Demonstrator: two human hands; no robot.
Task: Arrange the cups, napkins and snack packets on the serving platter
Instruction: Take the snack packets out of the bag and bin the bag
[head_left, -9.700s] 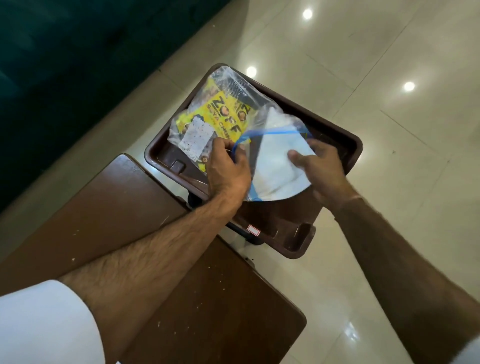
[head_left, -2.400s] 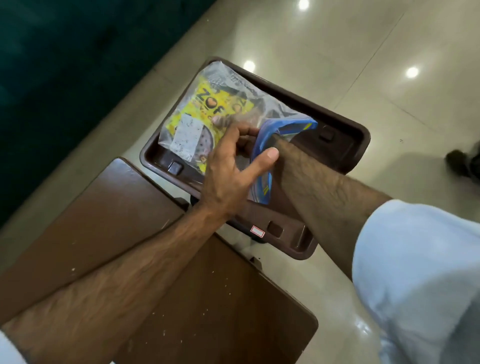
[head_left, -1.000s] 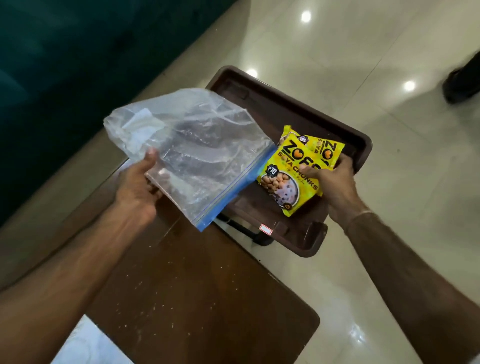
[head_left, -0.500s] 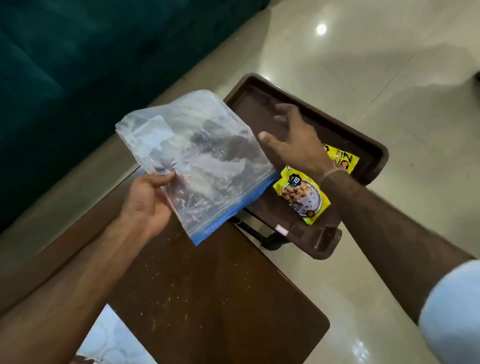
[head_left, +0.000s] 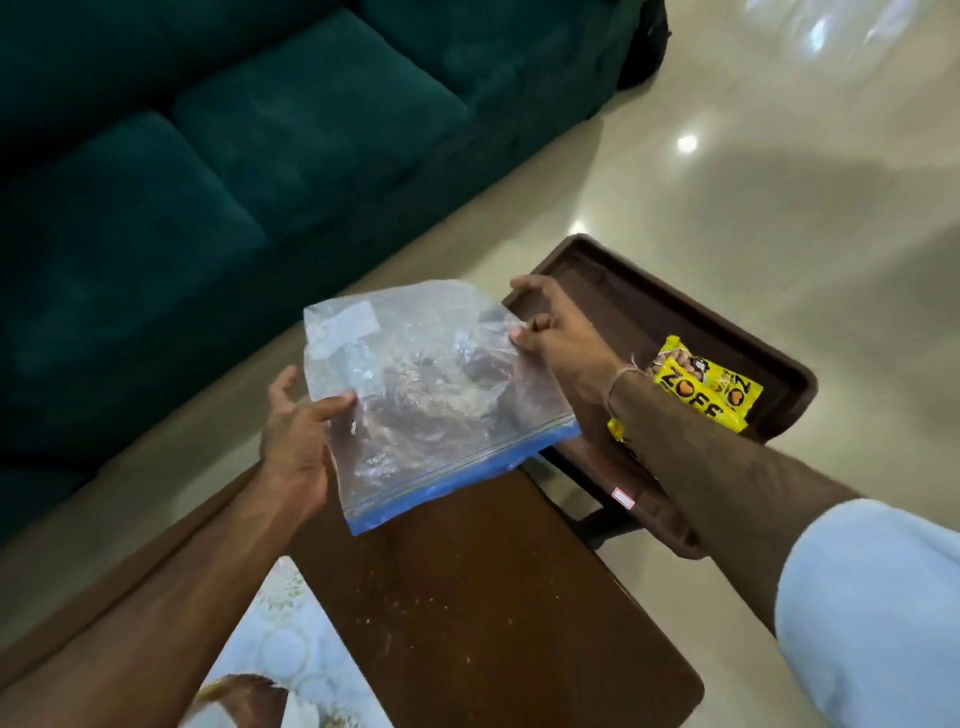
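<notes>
A clear plastic zip bag (head_left: 426, 395) with a blue strip along its mouth is held in the air between both hands. My left hand (head_left: 298, 441) pinches its left edge. My right hand (head_left: 558, 338) grips its far right corner. The bag looks empty. Behind my right forearm a brown serving platter (head_left: 649, 296) rests on a low stand. Yellow snack packets (head_left: 706, 384) lie flat in the platter, partly hidden by my right wrist. No cups or napkins are in view.
A dark brown wooden table (head_left: 493, 597) lies under the bag, with a patterned white cloth (head_left: 280, 654) at its near left. A dark green sofa (head_left: 234, 156) fills the upper left. Glossy cream floor tiles (head_left: 779, 208) surround the platter.
My right hand has left the snack packets in the platter and come across to grasp the bag's far corner. My left hand has kept hold of the bag. The view has tilted up.
</notes>
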